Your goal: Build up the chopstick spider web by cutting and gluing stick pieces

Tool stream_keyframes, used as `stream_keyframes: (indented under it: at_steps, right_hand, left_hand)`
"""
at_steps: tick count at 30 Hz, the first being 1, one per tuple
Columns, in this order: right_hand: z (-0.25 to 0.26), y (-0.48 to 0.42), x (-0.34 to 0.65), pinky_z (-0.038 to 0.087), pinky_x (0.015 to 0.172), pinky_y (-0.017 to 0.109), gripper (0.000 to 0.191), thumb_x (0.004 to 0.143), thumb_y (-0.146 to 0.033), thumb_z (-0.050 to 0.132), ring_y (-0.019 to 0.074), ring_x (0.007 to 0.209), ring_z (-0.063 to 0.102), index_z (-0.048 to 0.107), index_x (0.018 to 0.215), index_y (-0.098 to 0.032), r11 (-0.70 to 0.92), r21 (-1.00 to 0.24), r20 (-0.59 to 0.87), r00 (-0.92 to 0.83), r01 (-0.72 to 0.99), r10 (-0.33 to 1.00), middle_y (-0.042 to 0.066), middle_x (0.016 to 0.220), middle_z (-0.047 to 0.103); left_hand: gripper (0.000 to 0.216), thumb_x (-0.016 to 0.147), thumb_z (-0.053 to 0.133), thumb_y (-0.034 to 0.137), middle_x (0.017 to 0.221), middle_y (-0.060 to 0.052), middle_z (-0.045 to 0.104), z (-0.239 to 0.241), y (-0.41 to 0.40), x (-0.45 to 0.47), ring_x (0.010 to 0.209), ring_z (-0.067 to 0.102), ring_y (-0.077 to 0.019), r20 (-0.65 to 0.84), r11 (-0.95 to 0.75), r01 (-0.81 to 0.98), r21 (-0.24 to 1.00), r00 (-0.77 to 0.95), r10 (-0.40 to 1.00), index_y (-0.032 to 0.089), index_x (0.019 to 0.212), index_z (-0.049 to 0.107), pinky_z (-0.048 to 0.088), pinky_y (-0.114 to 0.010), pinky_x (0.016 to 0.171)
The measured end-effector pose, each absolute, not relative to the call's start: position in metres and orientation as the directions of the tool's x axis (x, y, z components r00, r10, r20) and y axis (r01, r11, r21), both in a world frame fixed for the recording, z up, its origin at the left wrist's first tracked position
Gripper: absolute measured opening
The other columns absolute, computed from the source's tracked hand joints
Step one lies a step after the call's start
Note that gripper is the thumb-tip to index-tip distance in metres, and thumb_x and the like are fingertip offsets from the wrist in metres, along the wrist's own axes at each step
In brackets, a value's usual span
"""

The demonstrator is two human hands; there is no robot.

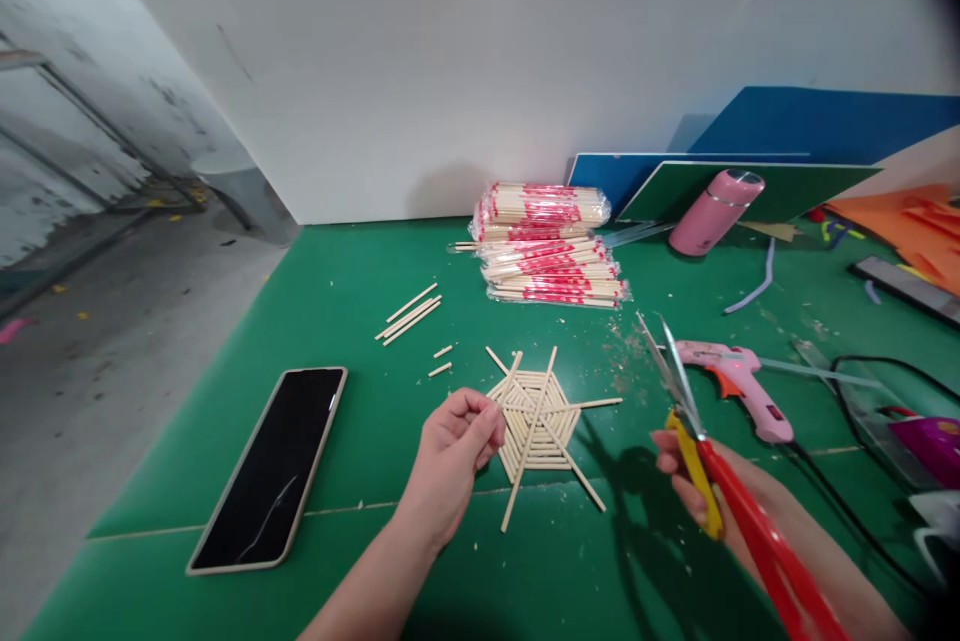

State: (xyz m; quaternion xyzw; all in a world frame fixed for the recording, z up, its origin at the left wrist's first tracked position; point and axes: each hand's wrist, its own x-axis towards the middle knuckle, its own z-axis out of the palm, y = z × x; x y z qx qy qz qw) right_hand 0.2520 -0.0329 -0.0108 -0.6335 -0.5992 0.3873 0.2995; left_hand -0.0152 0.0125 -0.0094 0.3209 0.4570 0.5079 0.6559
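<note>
A hexagonal web of light wooden sticks (551, 466) lies flat on the green table, with longer sticks crossing at its centre and sticking out past the edges. My left hand (455, 451) is closed in a pinch at the web's left side, with a thin wooden stick (514, 367) extending from the fingertips over the web. To the right, my right hand (739, 491) grips scissors (701, 446) with one red and one yellow handle; their blades are parted and point away from me. Two short stick pieces (441, 369) and several longer sticks (411, 318) lie beyond my left hand.
A phone (274, 471) lies at left. Plastic-wrapped bundles of chopsticks (551, 256) are piled against the white board. A pink glue gun (739, 381) with a black cord rests at right, and a pink flask (716, 213) stands behind it. The table's left edge (195, 376) drops to the floor.
</note>
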Motion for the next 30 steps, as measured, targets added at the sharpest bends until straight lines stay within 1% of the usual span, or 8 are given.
stream_keyframes:
  at_steps: [3,5,7,10,15,18,25,30]
  right_hand:
    - [-0.004,-0.036,0.233,0.048,0.081,0.032,0.061,0.074,-0.057,0.04,0.0247,0.107,0.052,0.041,0.123,-0.021,-0.245,-0.925,-0.32,-0.246,0.291,0.915,0.009,0.124,0.05]
    - [0.003,-0.039,0.219,0.042,0.089,0.032,0.067,0.068,-0.054,0.052,0.0248,0.115,0.044,0.038,0.126,-0.022,-0.262,-0.922,-0.341,-0.275,0.286,0.899,0.008,0.126,0.048]
    - [0.01,-0.042,0.205,0.043,0.088,0.032,0.07,0.063,-0.045,0.061,0.026,0.111,0.048,0.038,0.124,-0.019,-0.264,-0.889,-0.365,-0.231,0.375,0.902,0.011,0.117,0.054]
    - [0.017,-0.041,0.189,0.046,0.084,0.034,0.061,0.059,-0.032,0.061,0.0273,0.106,0.052,0.044,0.116,-0.017,-0.186,-0.801,-0.324,-0.152,0.569,0.934,0.012,0.111,0.057]
    - [0.016,-0.035,0.187,0.047,0.08,0.037,0.06,0.06,-0.033,0.061,0.0274,0.098,0.055,0.043,0.115,-0.017,-0.094,-0.681,-0.336,-0.197,0.726,0.921,0.013,0.108,0.057]
    - [0.018,-0.032,0.184,0.045,0.082,0.039,0.056,0.061,-0.031,0.06,0.0253,0.094,0.056,0.044,0.113,-0.019,-0.025,-0.679,-0.309,-0.254,0.734,0.916,0.011,0.104,0.058]
    - [0.031,-0.028,0.169,0.046,0.078,0.034,0.047,0.062,-0.02,0.054,0.0196,0.088,0.057,0.046,0.108,-0.019,0.045,-0.739,-0.251,-0.337,0.672,0.907,0.008,0.103,0.058]
    - [0.031,-0.025,0.17,0.046,0.078,0.032,0.047,0.064,-0.021,0.054,0.0192,0.089,0.056,0.044,0.11,-0.018,0.077,-0.764,-0.214,-0.364,0.641,0.906,0.008,0.105,0.057]
  left_hand:
    - [0.02,0.075,0.06,0.028,0.055,0.004,0.05,-0.009,0.011,-0.016,0.047,0.033,-0.0038,-0.269,0.279,-0.382,0.881,0.08,0.96,0.015,0.067,0.047,0.021,-0.016,0.043]
    - [0.02,0.075,0.06,0.028,0.055,0.004,0.05,-0.008,0.011,-0.016,0.047,0.033,-0.004,-0.266,0.276,-0.389,0.879,0.081,0.96,0.015,0.067,0.047,0.021,-0.016,0.044]
    - [0.02,0.074,0.06,0.028,0.055,0.004,0.05,-0.008,0.01,-0.017,0.047,0.034,-0.0042,-0.263,0.27,-0.396,0.878,0.073,0.962,0.015,0.066,0.047,0.022,-0.016,0.044]
    - [0.021,0.073,0.062,0.029,0.055,0.004,0.051,-0.006,0.01,-0.018,0.047,0.035,-0.0043,-0.259,0.259,-0.403,0.878,0.056,0.964,0.015,0.066,0.048,0.024,-0.016,0.044]
    - [0.021,0.07,0.064,0.03,0.057,0.002,0.053,-0.004,0.008,-0.018,0.049,0.041,-0.0055,-0.265,0.257,-0.402,0.879,0.036,0.963,0.015,0.066,0.05,0.028,-0.016,0.045]
    - [0.021,0.068,0.066,0.029,0.06,0.002,0.053,-0.004,0.006,-0.017,0.053,0.045,-0.0059,-0.267,0.258,-0.401,0.879,0.035,0.963,0.015,0.067,0.051,0.031,-0.015,0.046]
    - [0.022,0.066,0.068,0.031,0.065,0.001,0.056,-0.009,0.003,-0.016,0.058,0.05,-0.0078,-0.253,0.256,-0.386,0.886,0.059,0.966,0.015,0.066,0.054,0.041,-0.019,0.056]
    - [0.021,0.065,0.068,0.032,0.065,0.001,0.057,-0.011,0.002,-0.016,0.059,0.052,-0.0085,-0.239,0.249,-0.356,0.901,0.073,0.968,0.016,0.067,0.056,0.042,-0.02,0.059]
